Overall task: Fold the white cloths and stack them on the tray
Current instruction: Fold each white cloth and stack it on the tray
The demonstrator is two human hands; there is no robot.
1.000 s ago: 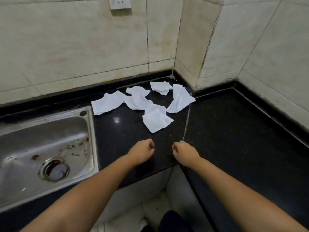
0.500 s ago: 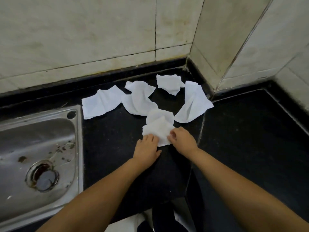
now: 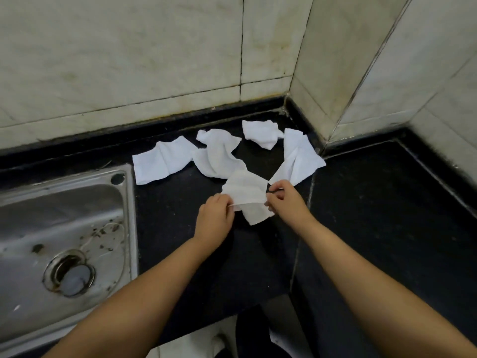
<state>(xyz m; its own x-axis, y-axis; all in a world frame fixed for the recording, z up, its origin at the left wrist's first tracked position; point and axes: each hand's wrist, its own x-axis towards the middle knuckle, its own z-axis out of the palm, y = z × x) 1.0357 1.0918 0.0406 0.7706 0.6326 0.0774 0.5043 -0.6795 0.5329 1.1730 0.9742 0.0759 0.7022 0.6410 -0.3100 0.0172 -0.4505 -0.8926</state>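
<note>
Several crumpled white cloths lie on the black countertop [image 3: 180, 228] near the wall corner. The nearest white cloth [image 3: 247, 195] is raised between my hands. My left hand [image 3: 215, 215] pinches its left edge and my right hand [image 3: 284, 202] pinches its right edge. Behind it lie a flat cloth [image 3: 160, 164] on the left, a twisted cloth [image 3: 219, 153] in the middle, a small cloth [image 3: 260, 133] at the back and a long cloth [image 3: 296, 158] on the right. No tray is in view.
A steel sink [image 3: 62, 228] with a drain is set into the counter on the left. Tiled walls [image 3: 335, 73] form a corner behind the cloths. The counter continues to the right past a seam. The counter's front edge lies under my forearms.
Both hands reached forward from the counter's front edge to the nearest cloth, took hold of its two sides and lifted it. The view moved closer to the corner.
</note>
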